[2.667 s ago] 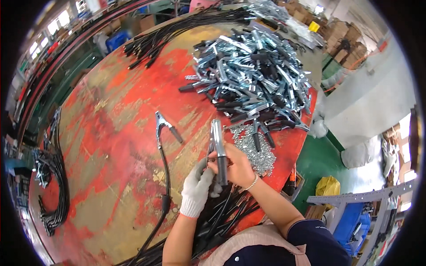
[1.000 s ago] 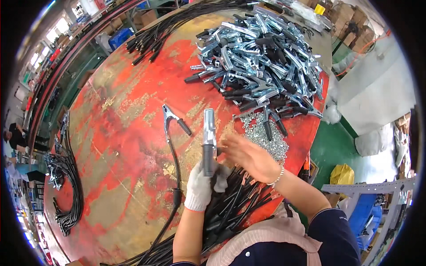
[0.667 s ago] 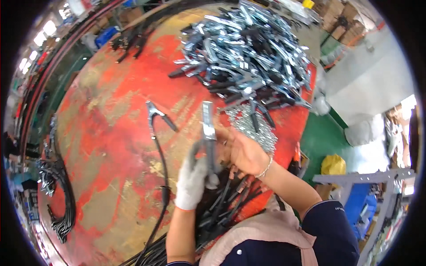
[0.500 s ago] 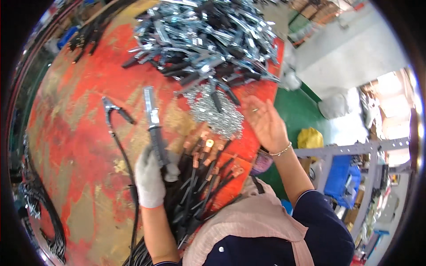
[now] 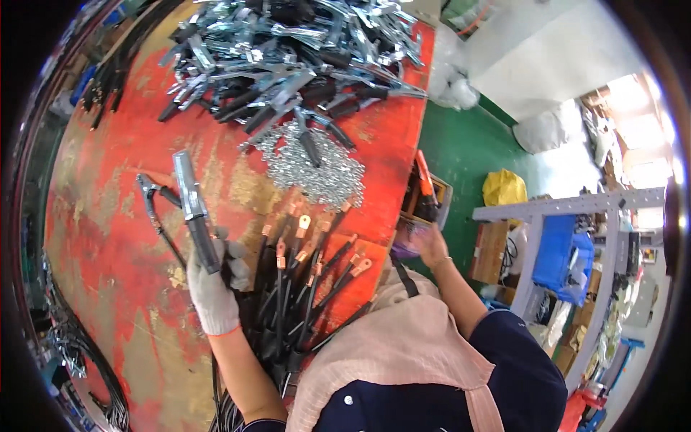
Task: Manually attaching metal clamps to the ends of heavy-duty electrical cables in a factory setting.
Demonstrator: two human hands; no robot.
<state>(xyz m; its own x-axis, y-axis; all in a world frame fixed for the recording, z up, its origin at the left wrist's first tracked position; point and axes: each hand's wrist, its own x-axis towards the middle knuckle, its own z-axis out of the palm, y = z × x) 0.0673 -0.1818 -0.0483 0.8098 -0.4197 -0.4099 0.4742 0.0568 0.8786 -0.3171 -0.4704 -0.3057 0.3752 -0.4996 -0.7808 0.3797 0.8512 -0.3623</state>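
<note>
My left hand, in a white glove, grips a metal clamp by its black handle, jaw end pointing away from me. Left of it lies another clamp, joined to a black cable. My bare right hand is low beside the table's right edge, near a purple item and an open box holding an orange-and-black tool. Its fingers are blurred and partly hidden. Between my hands, black cables with copper lugs lie bundled on the table's near edge.
A large heap of metal clamps covers the far part of the red, worn table. A pile of small silvery hardware lies in front of it. More black cables lie at the left. A shelf frame with a blue bin stands right.
My right hand has moved from beside the small hardware down to the box at the table's right edge. My left hand still holds the clamp. The view has shifted rightward.
</note>
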